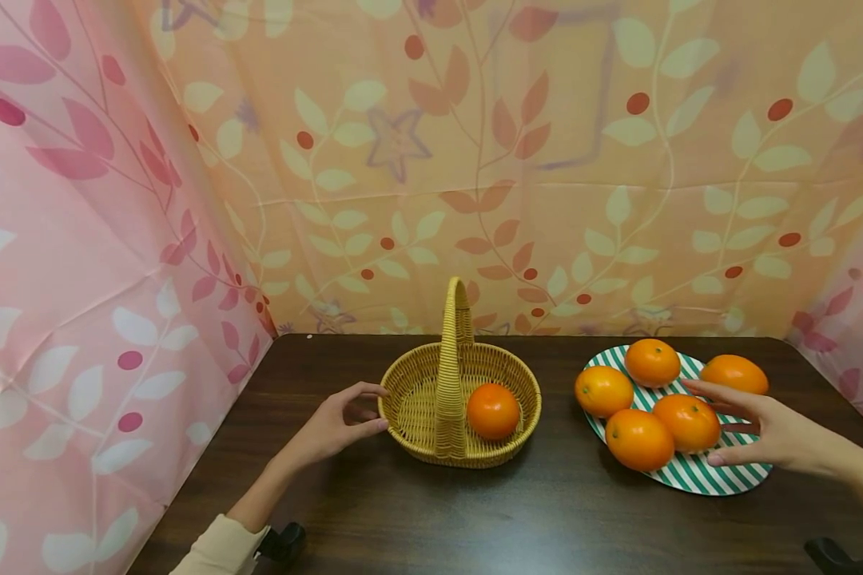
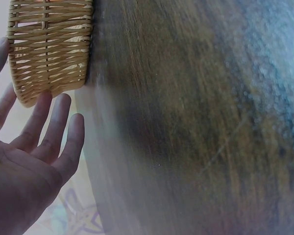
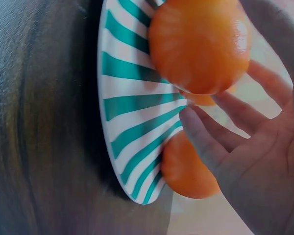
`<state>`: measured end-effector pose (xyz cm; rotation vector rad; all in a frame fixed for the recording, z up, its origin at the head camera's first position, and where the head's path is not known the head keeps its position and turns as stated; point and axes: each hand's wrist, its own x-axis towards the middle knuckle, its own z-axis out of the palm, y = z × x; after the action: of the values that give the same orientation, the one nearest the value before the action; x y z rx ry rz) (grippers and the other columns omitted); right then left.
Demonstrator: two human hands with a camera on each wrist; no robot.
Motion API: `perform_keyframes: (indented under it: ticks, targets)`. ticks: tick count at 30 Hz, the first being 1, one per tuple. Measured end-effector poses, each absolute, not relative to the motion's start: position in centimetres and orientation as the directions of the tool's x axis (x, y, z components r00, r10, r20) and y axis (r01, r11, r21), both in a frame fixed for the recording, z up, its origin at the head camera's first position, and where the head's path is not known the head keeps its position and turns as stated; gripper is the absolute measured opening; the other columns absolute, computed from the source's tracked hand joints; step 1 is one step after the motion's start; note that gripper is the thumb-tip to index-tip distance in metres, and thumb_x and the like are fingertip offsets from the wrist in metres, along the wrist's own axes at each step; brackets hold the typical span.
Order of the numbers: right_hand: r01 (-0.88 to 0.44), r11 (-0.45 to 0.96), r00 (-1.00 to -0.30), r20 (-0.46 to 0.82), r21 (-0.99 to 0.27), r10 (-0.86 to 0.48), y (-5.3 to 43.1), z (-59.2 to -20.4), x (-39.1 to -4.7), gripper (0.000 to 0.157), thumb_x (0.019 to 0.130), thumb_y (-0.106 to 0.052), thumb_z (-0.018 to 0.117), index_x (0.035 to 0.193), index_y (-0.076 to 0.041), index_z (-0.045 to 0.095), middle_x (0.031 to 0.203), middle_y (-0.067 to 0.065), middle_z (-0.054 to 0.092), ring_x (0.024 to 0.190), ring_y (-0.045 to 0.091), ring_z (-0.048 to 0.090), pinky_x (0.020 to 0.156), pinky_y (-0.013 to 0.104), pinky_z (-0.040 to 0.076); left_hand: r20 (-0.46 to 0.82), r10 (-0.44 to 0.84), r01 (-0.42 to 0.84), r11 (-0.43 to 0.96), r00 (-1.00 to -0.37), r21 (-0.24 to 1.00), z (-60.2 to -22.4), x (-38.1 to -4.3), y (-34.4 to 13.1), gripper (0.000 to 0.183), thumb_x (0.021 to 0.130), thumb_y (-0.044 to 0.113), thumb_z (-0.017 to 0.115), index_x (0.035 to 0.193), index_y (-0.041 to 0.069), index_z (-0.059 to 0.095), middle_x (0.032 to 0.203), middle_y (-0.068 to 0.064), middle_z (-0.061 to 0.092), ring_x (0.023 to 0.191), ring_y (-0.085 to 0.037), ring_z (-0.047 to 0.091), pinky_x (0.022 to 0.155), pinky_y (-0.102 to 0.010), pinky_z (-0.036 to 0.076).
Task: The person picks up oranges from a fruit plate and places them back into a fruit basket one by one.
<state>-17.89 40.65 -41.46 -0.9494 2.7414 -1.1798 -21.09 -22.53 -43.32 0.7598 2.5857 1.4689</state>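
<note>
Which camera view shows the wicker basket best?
The head view: it shows nearly the whole basket, with handle and one orange fruit inside. The left wrist view shows only part of its woven side; the right wrist view, none.

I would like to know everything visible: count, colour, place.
Wooden table: one, dark brown, below
Oval wicker basket: one, yellow, table's centre
Oval striped plate: one, green and white, table's right
Rounded glossy fruits: six, orange, one in basket, five on plate
Leaf-patterned cloth: count unclear, peach and pink, behind and sides
Wrist devices: two, black, near bottom
Fabric sleeve: one, beige, left forearm
Left hand: one, at basket's left rim
Right hand: one, over plate
</note>
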Motion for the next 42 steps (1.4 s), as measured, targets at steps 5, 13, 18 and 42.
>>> perform_keyframes:
  ticks: [5, 13, 18, 42]
  targets:
    - [-0.549, 0.457, -0.789, 0.254, -0.700, -0.559, 40.7, -42.2, -18.4, 0.074, 0.079, 0.011, 0.081, 0.145, 0.006, 0.048, 0.143, -0.017, 0.051, 0.119, -0.003, 0.053, 0.086, 0.019, 0.051, 0.175, 0.458, 0.380, 0.408, -0.872, 0.830, -43.4, -21.2, -22.4, 0.045, 0.094, 0.019, 0.076, 0.134, 0.003, 0.059, 0.131, -0.020, 0.060, 0.102, -0.034, 0.068, 0.080, -0.042, 0.058]
    - [-0.570, 0.476, -0.791, 0.289, -0.669, -0.540, 40.6, -42.4, -18.7, 0.068, 0.078, 0.008, 0.083, 0.139, 0.006, 0.055, 0.135, -0.012, 0.056, 0.111, -0.001, 0.058, 0.088, 0.011, 0.046, 0.154, 0.439, 0.361, 0.438, -0.885, 0.824, -43.5, -21.3, -22.7, 0.046, 0.093, 0.021, 0.078, 0.134, 0.007, 0.060, 0.130, -0.017, 0.061, 0.101, -0.031, 0.068, 0.081, -0.043, 0.057]
    - [-0.574, 0.490, -0.793, 0.299, -0.656, -0.530, 40.8, -42.5, -18.7, 0.068, 0.076, 0.008, 0.084, 0.138, 0.005, 0.055, 0.132, -0.014, 0.058, 0.109, 0.000, 0.060, 0.087, 0.012, 0.047, 0.150, 0.432, 0.354, 0.443, -0.889, 0.824, -43.5, -21.3, -22.7, 0.047, 0.093, 0.023, 0.078, 0.134, 0.009, 0.061, 0.130, -0.014, 0.061, 0.101, -0.029, 0.068, 0.082, -0.046, 0.056]
    - [-0.561, 0.538, -0.819, 0.328, -0.630, -0.470, 41.4, -38.4, -18.8, 0.076, 0.075, 0.013, 0.083, 0.144, 0.003, 0.052, 0.127, -0.019, 0.061, 0.101, 0.003, 0.066, 0.076, 0.017, 0.054, 0.168, 0.448, 0.373, 0.419, -0.878, 0.828, -43.4, -21.1, -22.5, 0.045, 0.094, 0.017, 0.077, 0.134, 0.004, 0.060, 0.130, -0.019, 0.060, 0.101, -0.032, 0.068, 0.079, -0.040, 0.057]
